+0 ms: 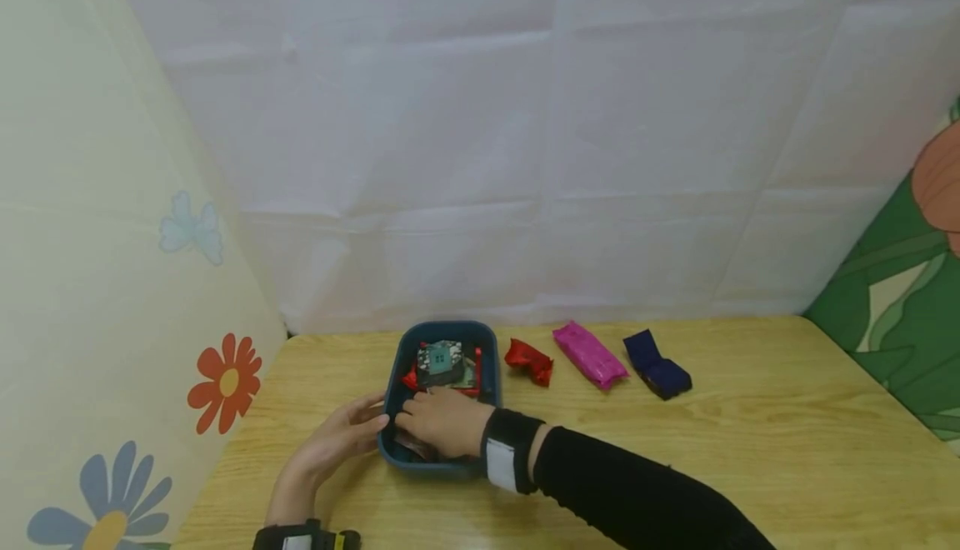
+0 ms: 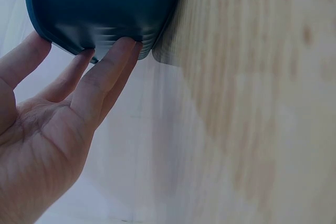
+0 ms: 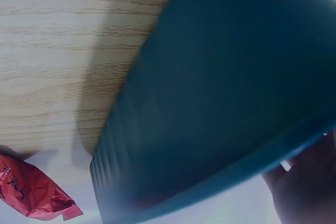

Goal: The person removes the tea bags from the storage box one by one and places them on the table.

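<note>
A dark blue plastic bin (image 1: 405,465) stands on the wooden table with wrapped snacks (image 1: 440,358) in it, a dark-green one on top and red wrappers around it. My left hand (image 1: 341,437) touches the bin's left side from outside. In the left wrist view its fingers (image 2: 105,80) lie fairly straight against the wall and rim. My right hand (image 1: 446,421) reaches over the right rim into the bin's near part, beside a brownish packet (image 1: 415,447). Its fingertips point down among the contents, and what they touch is hidden. The bin wall blocks most of that hand in the right wrist view.
Right of the bin lie a red wrapped snack (image 1: 529,362), a pink packet (image 1: 590,355) and a dark blue packet (image 1: 657,364), in a row. A white sheet (image 1: 480,158) hangs behind the table. Painted panels stand at both sides.
</note>
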Available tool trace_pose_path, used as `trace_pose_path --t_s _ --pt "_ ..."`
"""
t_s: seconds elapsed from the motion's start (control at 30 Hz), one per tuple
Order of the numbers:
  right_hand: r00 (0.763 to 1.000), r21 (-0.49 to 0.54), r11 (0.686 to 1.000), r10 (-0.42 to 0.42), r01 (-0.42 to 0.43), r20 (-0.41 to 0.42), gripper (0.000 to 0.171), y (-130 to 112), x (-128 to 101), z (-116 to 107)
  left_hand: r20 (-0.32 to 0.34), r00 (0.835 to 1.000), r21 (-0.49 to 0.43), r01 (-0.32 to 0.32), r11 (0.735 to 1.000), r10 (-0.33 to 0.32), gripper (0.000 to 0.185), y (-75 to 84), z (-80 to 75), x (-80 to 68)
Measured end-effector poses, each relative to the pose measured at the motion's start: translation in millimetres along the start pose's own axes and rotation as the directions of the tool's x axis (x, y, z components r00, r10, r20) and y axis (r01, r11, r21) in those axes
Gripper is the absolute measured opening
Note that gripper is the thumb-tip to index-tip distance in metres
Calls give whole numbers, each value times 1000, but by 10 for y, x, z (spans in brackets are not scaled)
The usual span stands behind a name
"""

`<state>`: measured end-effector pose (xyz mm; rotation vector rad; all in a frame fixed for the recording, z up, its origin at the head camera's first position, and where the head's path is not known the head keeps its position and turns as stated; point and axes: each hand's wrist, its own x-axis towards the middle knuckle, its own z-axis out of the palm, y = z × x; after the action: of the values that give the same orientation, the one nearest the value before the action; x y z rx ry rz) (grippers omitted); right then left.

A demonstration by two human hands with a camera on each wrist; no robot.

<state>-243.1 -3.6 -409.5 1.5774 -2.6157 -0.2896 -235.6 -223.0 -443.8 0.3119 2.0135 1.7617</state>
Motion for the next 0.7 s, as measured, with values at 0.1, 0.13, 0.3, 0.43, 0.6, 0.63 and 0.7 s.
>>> trace_pose_path --t_s 0.1,0.13,0.3,0.43,0.6,0.63,0.7 --pt "1000 23 1000 -9 9 -17 29 1 -4 -24 3 1000 -2 -2 1000 2 69 -4 0 1" --pt "1000 30 999 -12 12 -22 29 1 -7 -34 3 1000 -2 -4 1000 4 68 -6 2 2" --pt "999 100 995 -20 22 -25 32 14 -34 -82 9 1000 3 -9 1000 8 69 -13 4 1" --pt "999 187 982 -17 23 -35 34 54 -63 -91 23 1000 -4 -16 1000 16 68 -17 -6 4" --pt "998 258 965 -21 35 -57 44 103 -121 -99 38 999 -9 -23 1000 23 67 -24 -21 -3" --pt "998 282 959 -17 32 -56 46 105 -139 -109 40 999 -10 -23 1000 24 67 -25 -22 -5" --pt "998 323 946 -8 27 -61 49 98 -180 -123 41 999 -9 -23 1000 23 67 -25 -22 -6"
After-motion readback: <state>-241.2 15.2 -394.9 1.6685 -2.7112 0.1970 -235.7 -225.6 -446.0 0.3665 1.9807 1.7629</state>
